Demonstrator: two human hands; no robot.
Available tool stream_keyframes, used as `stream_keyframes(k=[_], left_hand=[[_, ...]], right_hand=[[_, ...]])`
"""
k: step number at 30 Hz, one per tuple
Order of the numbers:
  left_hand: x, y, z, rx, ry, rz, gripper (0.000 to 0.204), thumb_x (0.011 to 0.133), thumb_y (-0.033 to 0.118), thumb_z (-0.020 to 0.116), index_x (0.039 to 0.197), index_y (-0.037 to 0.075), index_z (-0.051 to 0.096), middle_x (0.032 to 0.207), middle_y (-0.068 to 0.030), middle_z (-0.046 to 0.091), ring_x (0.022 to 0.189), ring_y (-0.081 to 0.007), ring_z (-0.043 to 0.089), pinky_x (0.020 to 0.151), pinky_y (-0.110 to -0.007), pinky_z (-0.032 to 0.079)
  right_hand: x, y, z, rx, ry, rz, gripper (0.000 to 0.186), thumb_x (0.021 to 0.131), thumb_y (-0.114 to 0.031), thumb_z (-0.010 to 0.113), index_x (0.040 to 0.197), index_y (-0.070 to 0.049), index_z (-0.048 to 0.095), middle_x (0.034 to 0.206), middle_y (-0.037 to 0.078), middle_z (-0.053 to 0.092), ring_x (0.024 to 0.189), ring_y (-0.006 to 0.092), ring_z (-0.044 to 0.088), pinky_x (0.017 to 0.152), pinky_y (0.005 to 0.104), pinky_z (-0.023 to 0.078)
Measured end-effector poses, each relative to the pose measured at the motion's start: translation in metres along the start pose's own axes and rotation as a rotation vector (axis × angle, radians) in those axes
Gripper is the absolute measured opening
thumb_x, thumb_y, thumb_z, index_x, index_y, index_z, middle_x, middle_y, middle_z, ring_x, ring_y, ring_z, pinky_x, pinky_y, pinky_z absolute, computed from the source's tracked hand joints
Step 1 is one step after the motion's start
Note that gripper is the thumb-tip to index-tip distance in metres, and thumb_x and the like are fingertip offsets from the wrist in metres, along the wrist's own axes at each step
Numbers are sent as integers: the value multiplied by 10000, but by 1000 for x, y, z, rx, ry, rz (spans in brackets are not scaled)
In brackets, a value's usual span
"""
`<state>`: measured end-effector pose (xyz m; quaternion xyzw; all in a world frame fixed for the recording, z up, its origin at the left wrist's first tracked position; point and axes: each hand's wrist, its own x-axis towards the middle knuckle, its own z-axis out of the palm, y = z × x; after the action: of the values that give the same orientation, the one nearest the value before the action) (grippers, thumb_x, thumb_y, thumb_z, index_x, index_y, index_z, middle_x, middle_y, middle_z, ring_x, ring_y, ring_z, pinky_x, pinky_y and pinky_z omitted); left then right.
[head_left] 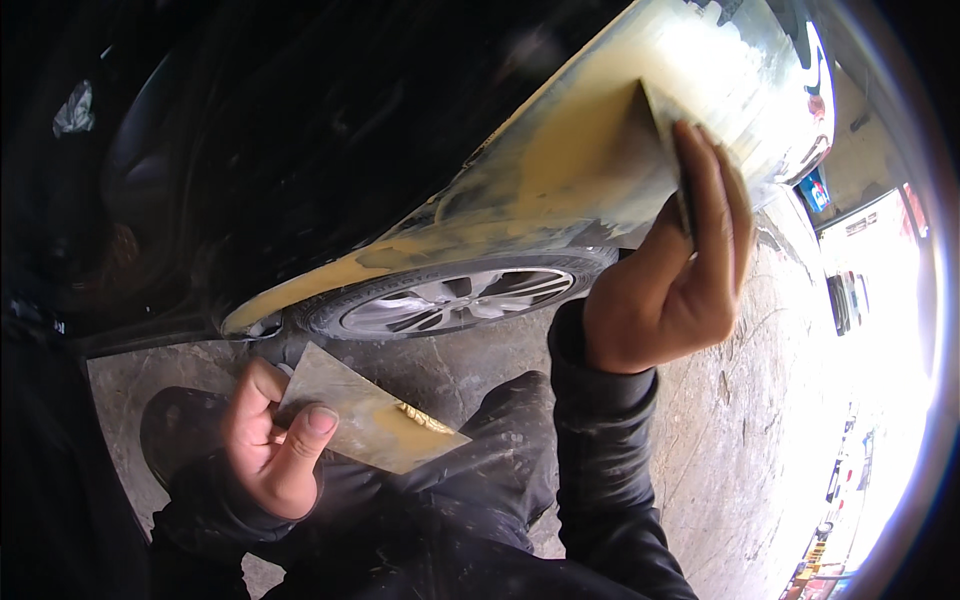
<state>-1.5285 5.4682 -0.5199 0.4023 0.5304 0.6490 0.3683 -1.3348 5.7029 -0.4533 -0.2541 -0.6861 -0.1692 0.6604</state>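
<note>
**Spreader blade against the filler-coated fender, right hand nearer**

The right hand is reaching up and away, fingers clamped around a thin spreader blade whose edge is lying against the car's fender panel, on the yellowish filler above the wheel. The blade is running up and to the left from the fingertips, its long axis roughly along the fingers. The left hand is waiting low and near, thumb and curled fingers pinching a flat metal board (a dab of yellow filler is sitting on it), well apart from the panel. The right wrist is bending back, palm facing the panel.
</note>
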Motion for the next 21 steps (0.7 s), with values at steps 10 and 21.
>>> stream_keyframes(k=[10, 21], left_hand=[[-1, 2, 3, -4, -17, 15, 328, 1037, 292, 745, 1098, 13, 582, 972, -6, 605, 867, -69, 475, 845, -260, 411], [3, -8, 17, -203, 77, 117, 278, 1043, 212, 733, 1146, 4, 579, 1069, -34, 648, 992, -92, 538, 974, -285, 424]], right_hand=[[-59, -35, -18, -133, -183, 63, 422, 895, 47, 544, 1198, 11, 836, 1222, 185, 801, 1277, 378, 694, 1156, 476, 505], [-82, -89, -99, 941, -305, 769, 301, 1050, -32, 577, 1276, 44, 760, 1373, 284, 716, 1346, 467, 640, 1179, 556, 458]])
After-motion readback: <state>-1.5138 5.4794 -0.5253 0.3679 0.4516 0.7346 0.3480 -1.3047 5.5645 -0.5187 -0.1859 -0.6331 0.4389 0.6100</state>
